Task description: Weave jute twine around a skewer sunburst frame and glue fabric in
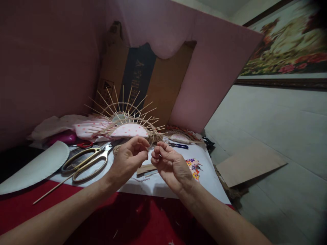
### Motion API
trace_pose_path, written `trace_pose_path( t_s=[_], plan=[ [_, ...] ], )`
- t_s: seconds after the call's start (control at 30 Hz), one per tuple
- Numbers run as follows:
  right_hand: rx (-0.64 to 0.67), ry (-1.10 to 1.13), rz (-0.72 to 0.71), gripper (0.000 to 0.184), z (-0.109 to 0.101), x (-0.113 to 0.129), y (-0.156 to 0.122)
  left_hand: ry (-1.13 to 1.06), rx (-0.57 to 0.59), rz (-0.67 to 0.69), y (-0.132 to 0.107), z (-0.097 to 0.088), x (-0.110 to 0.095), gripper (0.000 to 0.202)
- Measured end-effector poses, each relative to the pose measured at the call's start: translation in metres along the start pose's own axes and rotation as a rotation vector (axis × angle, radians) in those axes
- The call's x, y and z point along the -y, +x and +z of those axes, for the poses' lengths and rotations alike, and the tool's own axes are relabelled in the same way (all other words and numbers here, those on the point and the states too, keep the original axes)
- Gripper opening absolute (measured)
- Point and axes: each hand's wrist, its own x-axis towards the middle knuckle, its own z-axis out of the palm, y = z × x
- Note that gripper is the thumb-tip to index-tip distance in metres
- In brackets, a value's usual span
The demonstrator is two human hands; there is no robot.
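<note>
Over the white sheet [206, 170], my left hand [131, 158] and my right hand [171, 165] face each other, fingertips a short gap apart. Both are closed in a pinch. A faint thin strand seems to run near the fingertips, too fine to make out. Just beyond them stands a half-round woven piece [129, 130] with spotted pink fabric and thin sticks fanning outward. Behind it is a second fan of sticks [120, 104]. Brown twine [156, 137] lies behind my fingertips. Large gold-handled scissors [89, 163] rest left of my left hand.
A folded white paper plate [38, 170] and a loose stick [52, 189] lie at left. Blue thread snips [178, 146], another woven piece [180, 137] and flowered scraps [194, 168] are at right. Cardboard [166, 88] leans at the back; red cloth [122, 217] covers the front.
</note>
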Motion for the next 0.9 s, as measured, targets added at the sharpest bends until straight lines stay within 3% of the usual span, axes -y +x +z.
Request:
trace_pose_path(
  t_s=[0.23, 0.4, 0.53, 0.77, 0.9],
  plan=[
    [-0.040, -0.070, -0.010, 0.019, -0.001, -0.001, 0.000, -0.151, 0.068, -0.083, 0.000, -0.003, 0.002, 0.013],
    [-0.069, -0.441, -0.202, 0.013, -0.002, -0.003, 0.000, -0.110, 0.138, -0.162, -0.002, 0.002, -0.006, 0.012],
    [-0.035, -0.675, -0.331, 0.006, -0.001, -0.002, -0.001, -0.043, 0.196, -0.150, -0.004, 0.003, -0.009, 0.025],
    [0.033, -0.698, -0.325, 0.008, 0.005, 0.001, -0.006, -0.020, 0.203, -0.126, -0.002, 0.002, -0.006, 0.037],
    [0.052, -0.645, -0.270, 0.009, 0.006, 0.001, -0.009, 0.088, 0.153, -0.036, -0.003, 0.002, -0.002, 0.036]
  ],
)
